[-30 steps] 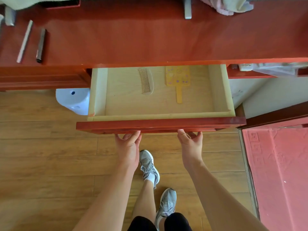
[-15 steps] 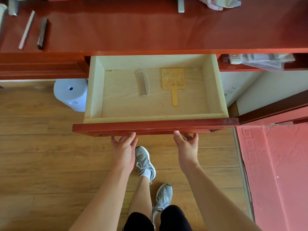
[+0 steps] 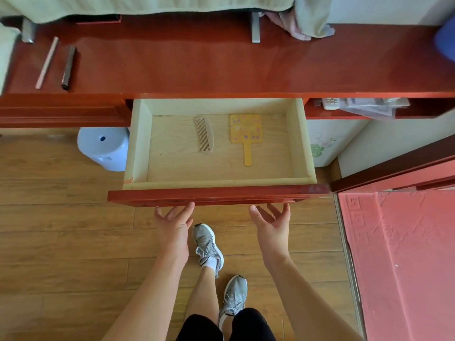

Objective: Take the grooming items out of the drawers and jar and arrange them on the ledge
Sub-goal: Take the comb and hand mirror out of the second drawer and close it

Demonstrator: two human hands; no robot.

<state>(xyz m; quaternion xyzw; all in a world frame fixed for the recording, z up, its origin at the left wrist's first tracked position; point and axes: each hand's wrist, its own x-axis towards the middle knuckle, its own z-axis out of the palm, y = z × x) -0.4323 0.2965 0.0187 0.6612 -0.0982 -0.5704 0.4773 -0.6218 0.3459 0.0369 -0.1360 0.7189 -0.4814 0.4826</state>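
The middle drawer (image 3: pixel 219 194) of the red wooden ledge (image 3: pixel 197 67) stands pulled out. Inside it lie a pale curved comb (image 3: pixel 204 134) and, to its right, a yellow hand mirror (image 3: pixel 245 132) with its handle toward me. My left hand (image 3: pixel 173 226) and my right hand (image 3: pixel 272 226) hang just below the drawer's red front, palms up, fingers spread and relaxed, holding nothing. Two slim stick-shaped items, one pinkish (image 3: pixel 46 62) and one dark (image 3: pixel 68 67), lie on the ledge at the far left.
A white round bin (image 3: pixel 103 147) stands on the wooden floor left of the drawer. An open shelf (image 3: pixel 357 107) at the right holds a remote and plastic bags. Cloth (image 3: pixel 302 23) drapes over the ledge's back. A red mat (image 3: pixel 398 254) covers the floor at right.
The drawer has slid further out. Both hands have let go of the drawer front's underside and dropped slightly below it, fingers spreading.
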